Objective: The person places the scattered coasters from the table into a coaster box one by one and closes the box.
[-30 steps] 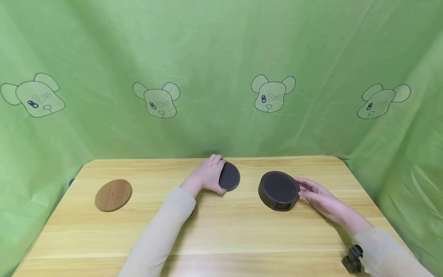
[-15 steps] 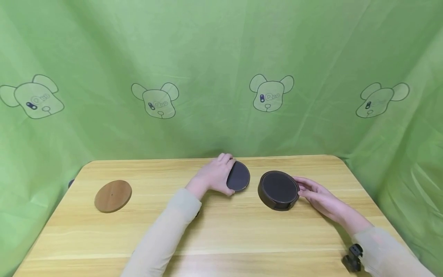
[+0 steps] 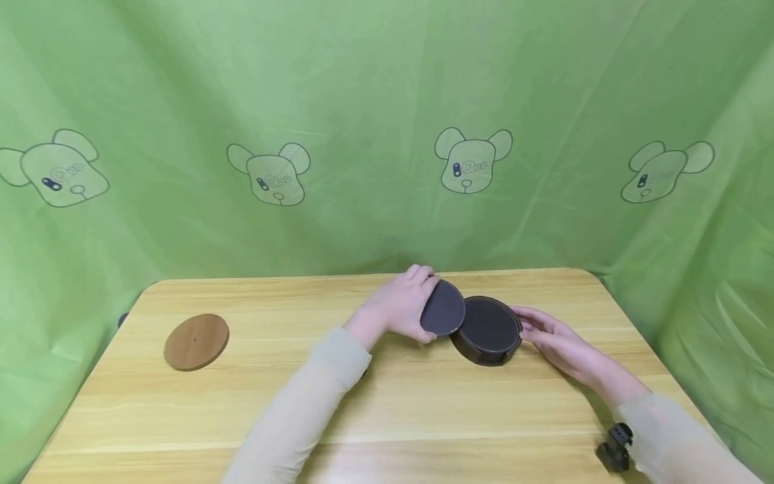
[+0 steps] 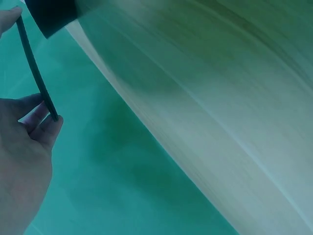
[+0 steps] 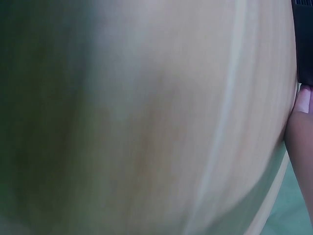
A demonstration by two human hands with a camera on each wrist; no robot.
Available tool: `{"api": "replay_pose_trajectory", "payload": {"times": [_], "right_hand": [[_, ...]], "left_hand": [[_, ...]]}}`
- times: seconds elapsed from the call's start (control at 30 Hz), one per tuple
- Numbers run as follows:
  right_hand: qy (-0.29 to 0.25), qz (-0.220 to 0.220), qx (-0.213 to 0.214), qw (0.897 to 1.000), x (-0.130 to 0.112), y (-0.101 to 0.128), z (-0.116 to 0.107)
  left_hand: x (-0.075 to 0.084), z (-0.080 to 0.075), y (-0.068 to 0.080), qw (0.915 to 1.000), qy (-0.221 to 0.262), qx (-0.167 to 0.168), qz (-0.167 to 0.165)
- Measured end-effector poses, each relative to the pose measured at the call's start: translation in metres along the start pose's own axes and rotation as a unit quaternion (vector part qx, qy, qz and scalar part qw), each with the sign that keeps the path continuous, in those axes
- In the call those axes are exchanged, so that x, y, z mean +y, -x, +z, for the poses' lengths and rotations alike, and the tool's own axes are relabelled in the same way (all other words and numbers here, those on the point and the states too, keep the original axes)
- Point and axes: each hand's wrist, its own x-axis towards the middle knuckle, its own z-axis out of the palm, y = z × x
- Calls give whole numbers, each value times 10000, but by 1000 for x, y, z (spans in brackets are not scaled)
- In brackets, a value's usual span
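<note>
In the head view my left hand (image 3: 406,302) grips a dark round coaster (image 3: 445,308) by opposite edges, thumb at the near side and fingers at the far side. The left wrist view has this coaster (image 4: 35,68) edge-on, raised and tilted. Its right edge overlaps a round dark coaster holder (image 3: 468,351) in the head view. A dark disc with a stitched rim fills the holder's top. My right hand (image 3: 559,343) touches the holder's right side with thumb and fingers. At the right wrist view's edge, the holder (image 5: 305,46) meets the fingertips.
A round brown wooden disc (image 3: 196,341) lies on the table's left part. The wood-grain table (image 3: 387,430) ends at a green curtain (image 3: 363,101) printed with bear heads, which also hangs along both sides. A small black device (image 3: 615,447) sits at my right wrist.
My left hand has carried the coaster rightward from the table's middle to the holder's left edge. The right hand and holder have stayed in place.
</note>
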Motion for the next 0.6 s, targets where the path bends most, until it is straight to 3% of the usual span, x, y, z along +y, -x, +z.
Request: {"api": "replay_pose_trajectory", "payload": {"times": [0.23,0.6], "right_hand": [[20,55,48,10000,-1,0,1],[-40,18,27,10000,0,0,1]], "left_hand": [[17,5,-12,9998,-125,93,139],[41,13,-27,9995,-238,204,92]]}}
